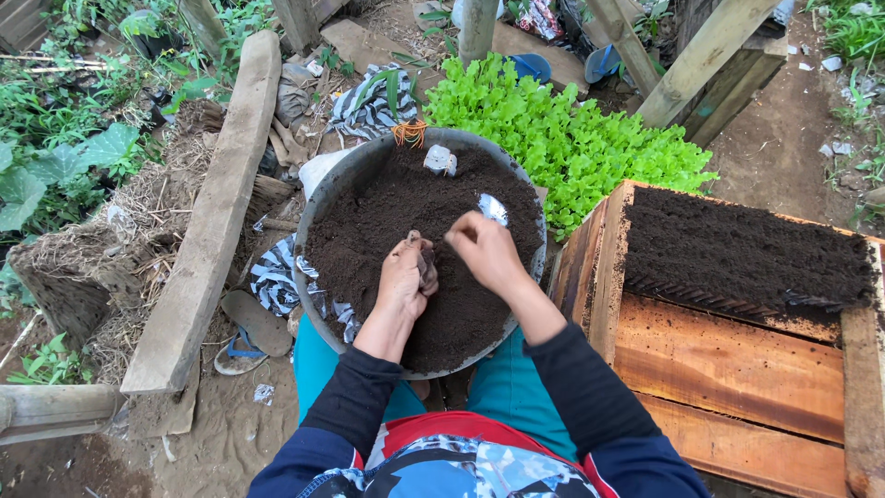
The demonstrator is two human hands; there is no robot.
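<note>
Over the round grey basin of dark soil point(318, 217), the left hand point(403, 277) clasps a small brownish planting pouch point(428, 267); the right hand's point(484, 247) pinched grip feeds soil in. Keep the pouch mouth upright, close above the soil.

In my left hand point(403, 277) I hold a small, floppy, grey-brown plastic seedling bag point(427, 267), upright, mouth toward my right hand point(484, 251). It sits just above the dark, fine, loose soil point(387, 221) that fills the wide round grey metal basin point(346, 175) nearly to the rim, surface uneven.
</note>
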